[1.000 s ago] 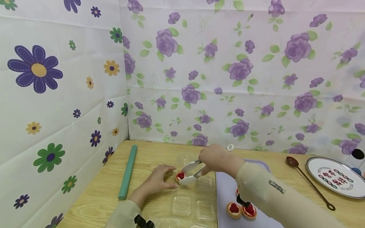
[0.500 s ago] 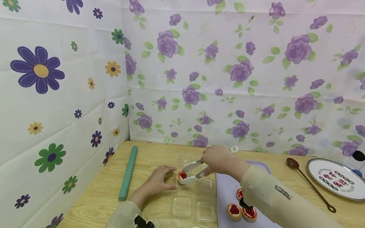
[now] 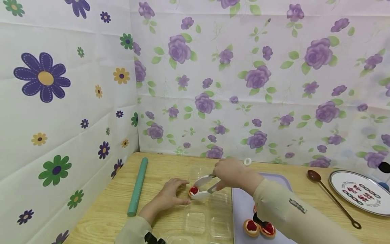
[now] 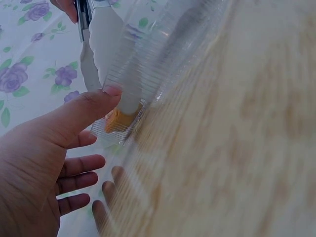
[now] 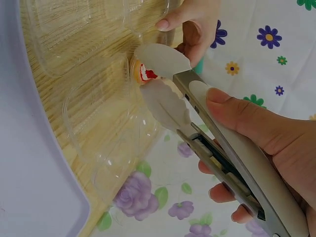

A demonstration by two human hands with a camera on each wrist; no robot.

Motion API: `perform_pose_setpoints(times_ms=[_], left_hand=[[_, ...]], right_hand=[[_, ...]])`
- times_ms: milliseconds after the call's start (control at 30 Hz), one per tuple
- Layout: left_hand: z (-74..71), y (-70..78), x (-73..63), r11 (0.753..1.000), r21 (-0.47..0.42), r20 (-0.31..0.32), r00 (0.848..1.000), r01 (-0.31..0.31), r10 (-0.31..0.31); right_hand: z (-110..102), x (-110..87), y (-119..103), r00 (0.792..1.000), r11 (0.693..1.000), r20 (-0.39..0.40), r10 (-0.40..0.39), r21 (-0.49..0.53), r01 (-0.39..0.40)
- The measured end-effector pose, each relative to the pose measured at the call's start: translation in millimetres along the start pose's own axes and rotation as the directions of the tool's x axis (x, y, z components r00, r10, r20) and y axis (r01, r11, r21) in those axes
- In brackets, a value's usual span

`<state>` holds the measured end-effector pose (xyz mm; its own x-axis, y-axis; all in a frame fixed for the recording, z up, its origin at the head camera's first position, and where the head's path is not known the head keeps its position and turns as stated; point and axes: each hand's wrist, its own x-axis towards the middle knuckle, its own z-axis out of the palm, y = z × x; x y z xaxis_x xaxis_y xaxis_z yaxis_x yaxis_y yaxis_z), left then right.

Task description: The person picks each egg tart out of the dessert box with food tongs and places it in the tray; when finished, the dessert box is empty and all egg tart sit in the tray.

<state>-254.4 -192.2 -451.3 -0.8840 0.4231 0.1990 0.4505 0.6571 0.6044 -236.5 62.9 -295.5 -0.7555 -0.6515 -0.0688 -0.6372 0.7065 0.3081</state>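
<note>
My right hand (image 3: 230, 173) grips a pair of tongs (image 5: 224, 143) with pale scalloped tips. The tips lie around a small tart (image 3: 193, 191) with red fruit and white cream; whether they press on it I cannot tell. The tart sits in a compartment of a clear plastic container (image 3: 195, 222). To the left of it, my left hand (image 3: 171, 194) has thumb and fingers spread. In the left wrist view, the thumb (image 4: 94, 106) touches the container's wall beside the tart's orange-brown crust (image 4: 117, 120).
A lilac tray (image 3: 242, 203) on the right holds more tarts (image 3: 251, 227), partly behind the right sleeve. A green rolling pin (image 3: 137, 186) lies left. Farther right are a brown spoon (image 3: 333, 198) and a white plate (image 3: 341, 176). A white ring (image 3: 247, 162) lies near the back.
My right forearm has shifted slightly left over the last half second, hiding more of one tart on the tray. The left hand stays in place, and the tongs remain around the tart.
</note>
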Motion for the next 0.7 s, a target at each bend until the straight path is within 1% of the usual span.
perform_pose_setpoints(times_ms=[133,300,400,500,700], left_hand=[[0.0,1.6,1.3,1.000,0.001,-0.001,1.000,-0.008,0.008],[0.2,1.1,1.7,1.000,0.006,-0.001,1.000,-0.006,0.006],[0.3,0.8,0.6,1.000,-0.004,0.004,1.000,-0.001,0.001],[0.7,1.1,-0.2,1.000,-0.011,0.009,1.000,0.000,0.000],[0.4,1.3,-0.2,1.000,-0.007,0.010,1.000,0.002,-0.002]], right_hand=[[0.0,1.2,0.0,1.000,0.999,0.015,0.019,0.037,-0.020],[3.0,1.9,1.1,0.999,0.999,0.046,0.021,0.045,-0.023],[5.5,1.7,1.7,0.999,0.999,0.042,0.011,0.040,-0.013],[6.3,0.4,1.9,1.000,0.999,0.023,-0.001,0.036,0.000],[2.1,-4.7,2.9,1.000,0.999,-0.006,-0.018,0.031,0.018]])
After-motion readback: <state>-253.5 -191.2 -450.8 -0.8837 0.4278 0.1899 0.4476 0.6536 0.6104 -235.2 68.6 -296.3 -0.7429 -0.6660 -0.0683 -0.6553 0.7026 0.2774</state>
